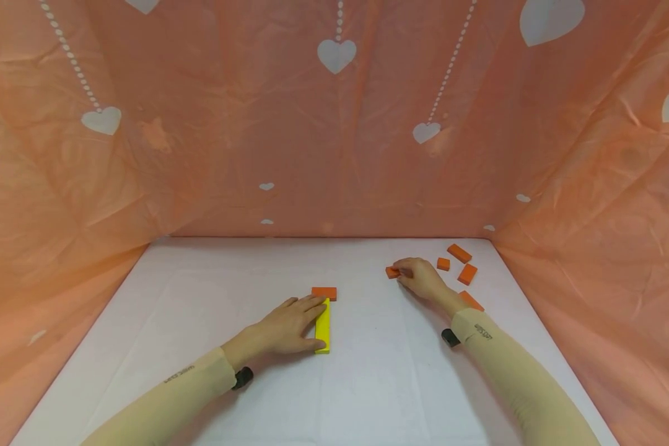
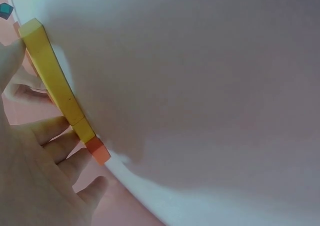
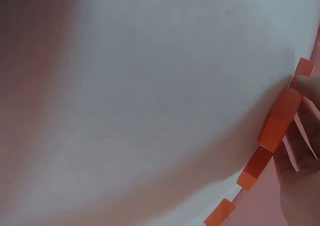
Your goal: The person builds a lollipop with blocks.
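In the head view, the left hand (image 1: 287, 325) lies against a yellow strip (image 1: 323, 331), its thumb at the near end and its extended fingers at the far end. An orange block (image 1: 324, 292) lies crosswise at that far end. The left wrist view shows a long yellow block (image 2: 57, 80), a short yellow piece (image 2: 84, 131) and an orange block (image 2: 99, 151) in line, with the left hand's (image 2: 42, 176) fingers spread beside them. The right hand (image 1: 422, 279) pinches a small orange block (image 1: 391, 272) between thumb and fingers, low over the white surface.
Several orange blocks lie at the back right, among them a small one (image 1: 443, 264) and longer ones (image 1: 459, 253); one (image 1: 471, 301) is partly behind the right wrist. Pink-orange cloth with white hearts hangs around the white table (image 1: 368, 384).
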`<state>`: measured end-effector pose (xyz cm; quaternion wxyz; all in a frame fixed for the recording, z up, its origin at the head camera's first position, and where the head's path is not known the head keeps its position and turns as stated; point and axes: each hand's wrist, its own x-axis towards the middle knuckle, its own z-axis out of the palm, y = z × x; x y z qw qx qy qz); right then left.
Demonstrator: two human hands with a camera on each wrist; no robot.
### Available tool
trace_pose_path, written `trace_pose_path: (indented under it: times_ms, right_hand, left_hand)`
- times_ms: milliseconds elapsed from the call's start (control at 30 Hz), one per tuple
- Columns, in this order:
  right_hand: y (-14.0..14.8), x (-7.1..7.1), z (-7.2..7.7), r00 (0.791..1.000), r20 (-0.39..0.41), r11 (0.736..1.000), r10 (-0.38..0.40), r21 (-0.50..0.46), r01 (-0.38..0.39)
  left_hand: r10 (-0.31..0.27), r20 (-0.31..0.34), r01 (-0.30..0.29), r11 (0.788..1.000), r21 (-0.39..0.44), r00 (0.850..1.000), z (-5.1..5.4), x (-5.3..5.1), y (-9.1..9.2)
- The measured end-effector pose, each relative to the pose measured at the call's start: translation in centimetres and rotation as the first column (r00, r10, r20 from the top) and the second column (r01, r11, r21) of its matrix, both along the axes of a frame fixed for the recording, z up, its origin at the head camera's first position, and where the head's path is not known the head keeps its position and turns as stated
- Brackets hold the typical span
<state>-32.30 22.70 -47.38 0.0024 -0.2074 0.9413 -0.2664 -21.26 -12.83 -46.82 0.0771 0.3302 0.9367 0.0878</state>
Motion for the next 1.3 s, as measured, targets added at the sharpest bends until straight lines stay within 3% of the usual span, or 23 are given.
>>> trace_pose_path:
  times_ms: [300, 600, 933, 1300]
  right_hand:
    - [-0.2, 0.0, -0.2, 0.999, -0.046, 1.000, 0.009, -0.018, -0.010]
    - [-0.9, 0.2, -0.4, 0.992, -0.121, 0.997, 0.048, -0.048, -0.054]
    - [-5.1, 0.6, 0.9, 0.985, -0.132, 0.986, 0.107, -0.116, -0.122]
    - [-10.1, 0.6, 0.8, 0.987, -0.076, 0.978, 0.142, -0.143, -0.152]
  left_hand:
    - [0.000, -0.007, 0.000, 1.000, 0.000, 1.000, -0.2, 0.0, -0.2]
    - [0.002, 0.025, -0.003, 1.000, 0.008, 1.000, 0.0, 0.1, -0.2]
    - [0.027, 0.021, -0.027, 1.000, -0.014, 0.999, 0.0, 0.1, 0.2]
    - [0.011, 0.014, -0.011, 0.999, -0.039, 1.000, -0.1, 0.0, 0.1]
